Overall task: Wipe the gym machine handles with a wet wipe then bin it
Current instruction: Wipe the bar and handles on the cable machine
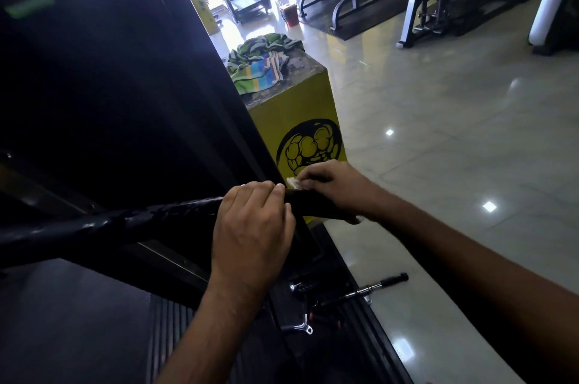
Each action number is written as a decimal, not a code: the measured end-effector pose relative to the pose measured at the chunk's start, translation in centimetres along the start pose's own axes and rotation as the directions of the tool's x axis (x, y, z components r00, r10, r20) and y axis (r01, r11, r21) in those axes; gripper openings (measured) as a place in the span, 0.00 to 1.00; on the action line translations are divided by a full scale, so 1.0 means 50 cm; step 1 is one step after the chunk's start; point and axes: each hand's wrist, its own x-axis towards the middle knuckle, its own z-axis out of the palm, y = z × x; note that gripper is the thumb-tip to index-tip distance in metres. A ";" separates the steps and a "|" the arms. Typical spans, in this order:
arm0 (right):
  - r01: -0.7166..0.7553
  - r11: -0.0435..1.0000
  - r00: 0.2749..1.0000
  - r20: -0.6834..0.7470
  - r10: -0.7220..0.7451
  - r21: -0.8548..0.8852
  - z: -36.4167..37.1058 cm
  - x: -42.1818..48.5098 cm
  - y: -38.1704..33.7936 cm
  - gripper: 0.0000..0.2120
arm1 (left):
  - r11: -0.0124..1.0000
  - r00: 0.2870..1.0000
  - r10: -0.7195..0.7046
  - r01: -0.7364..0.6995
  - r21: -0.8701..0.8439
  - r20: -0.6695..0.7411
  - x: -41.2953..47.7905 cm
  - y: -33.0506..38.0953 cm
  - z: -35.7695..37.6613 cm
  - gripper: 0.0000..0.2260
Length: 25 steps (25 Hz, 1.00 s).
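A black machine handle bar (147, 217) runs from the lower left toward the centre, its surface shiny. My left hand (253, 227) grips the bar from above, fingers curled over it. Just right of it, my right hand (332, 186) wraps the bar's end and holds a crumpled white wet wipe (293, 182) against it; only a small bit of the wipe shows between the two hands. The end of the handle is hidden under my right hand.
A yellow box (297, 114) with a black muscle logo stands behind the handle, a striped towel (260, 67) on top. A red bin (289, 15) sits on the tiled floor further back. Cable attachments (369, 288) lie on the machine base below. Other gym machines line the back.
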 end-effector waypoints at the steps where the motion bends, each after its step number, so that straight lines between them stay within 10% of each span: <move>1: -0.048 0.999 0.997 0.054 0.048 -0.006 -0.010 0.006 0.002 0.08 | 1.000 1.000 -0.003 0.003 0.006 0.006 -0.002 0.002 0.000 0.12; 7: -0.219 0.972 0.947 0.223 0.233 -0.083 -0.044 0.015 0.015 0.07 | 1.000 1.000 -0.026 0.025 0.014 0.014 -0.002 0.023 0.005 0.13; 12: -0.157 0.975 0.988 -0.036 0.153 -0.155 -0.029 -0.009 0.019 0.07 | 0.999 0.998 -0.030 0.029 0.017 0.054 0.009 0.030 -0.004 0.13; 18: -0.084 0.994 0.847 -0.531 0.033 -0.072 0.038 -0.088 0.030 0.08 | 0.998 0.995 -0.060 0.062 -0.018 0.076 0.016 0.033 -0.006 0.14; 22: -0.146 0.954 0.644 -0.707 0.292 0.261 0.117 -0.121 0.075 0.05 | 0.995 0.992 -0.091 0.095 -0.038 0.091 0.021 0.033 -0.004 0.12; 25: 0.051 0.534 0.574 -0.462 0.676 0.844 0.164 -0.103 0.079 0.04 | 0.995 0.989 -0.088 0.093 -0.031 0.121 0.020 0.031 0.005 0.10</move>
